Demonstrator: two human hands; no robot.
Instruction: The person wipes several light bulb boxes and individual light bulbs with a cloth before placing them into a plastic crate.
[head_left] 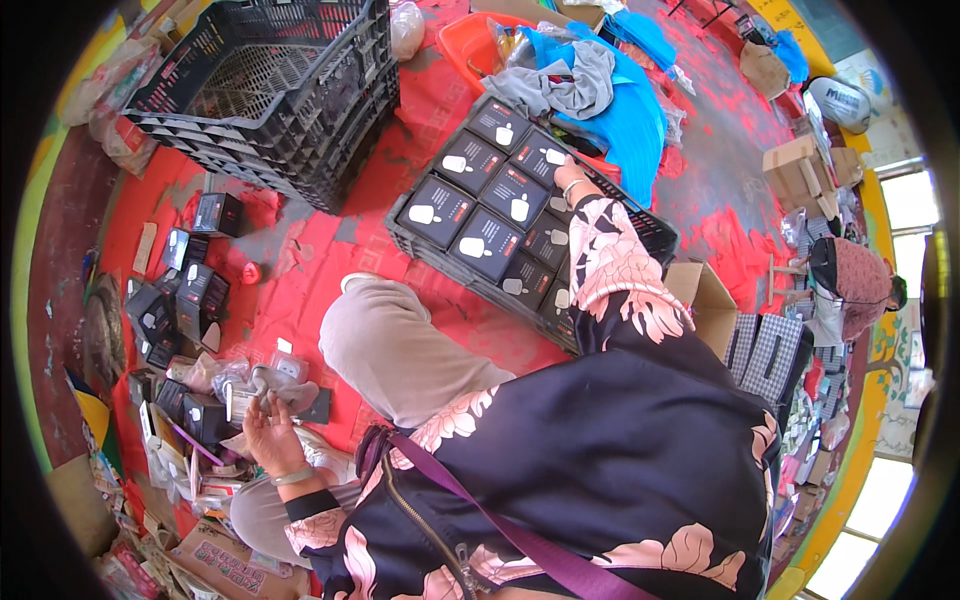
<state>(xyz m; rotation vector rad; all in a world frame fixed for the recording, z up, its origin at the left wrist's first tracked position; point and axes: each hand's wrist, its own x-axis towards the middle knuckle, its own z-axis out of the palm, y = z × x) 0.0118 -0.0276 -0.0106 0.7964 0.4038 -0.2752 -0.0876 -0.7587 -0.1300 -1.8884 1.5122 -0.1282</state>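
A black crate [425,250] stands before me, packed with black cardboard boxes [510,195] that carry a white picture on top. My right hand [571,175] is at the far right of the upper layer, closed against the side of a black box [541,156]; part of its fingers is hidden. Along the near right side the boxes sit lower. At the left, my left hand [268,437] is raised, palm showing and fingers loosely apart, holding nothing I can see. Just beyond its fingertips lies a crumpled grey cloth [285,388].
Stacked black crates [270,110] rise at the upper left. Loose black boxes [195,290] lie on the red floor covering at left. Beyond the packed crate are blue plastic sheeting [635,110] and an orange tub [470,45]. An opened carton [705,305] stands by my right arm; another person [848,285] is farther right.
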